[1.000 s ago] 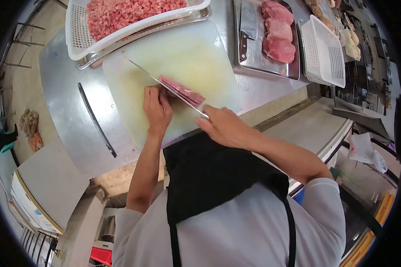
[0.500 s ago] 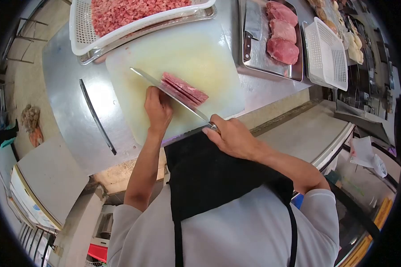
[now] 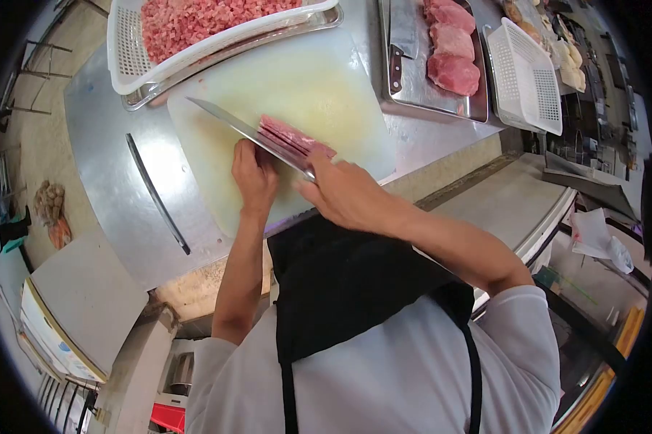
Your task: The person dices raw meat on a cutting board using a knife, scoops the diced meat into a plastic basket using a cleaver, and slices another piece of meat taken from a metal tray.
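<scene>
My right hand point(image 3: 351, 194) is wrapped round the handle of a long knife, which the fingers hide. The knife's blade point(image 3: 228, 121) slants up and left across the cutting board point(image 3: 340, 72). Along the blade's far side lies a piece of pink meat point(image 3: 293, 132), split lengthwise into strips; my right fingers cover its right end. My left hand point(image 3: 255, 177) is closed with bent fingers, close against the near side of the blade. Whatever it may hold is hidden.
A white basket point(image 3: 127, 65) of diced meat stands at the board's far left. To the right are a metal tray point(image 3: 420, 98) with a cleaver point(image 3: 396, 65) and meat slabs point(image 3: 452, 72), then another white basket point(image 3: 525, 83). A dark narrow strip point(image 3: 152, 184) lies on the metal table.
My right hand has pushed the knife forward and left, so its tip reaches farther across the board. My left hand has stayed almost in place. The whole view has shifted slightly.
</scene>
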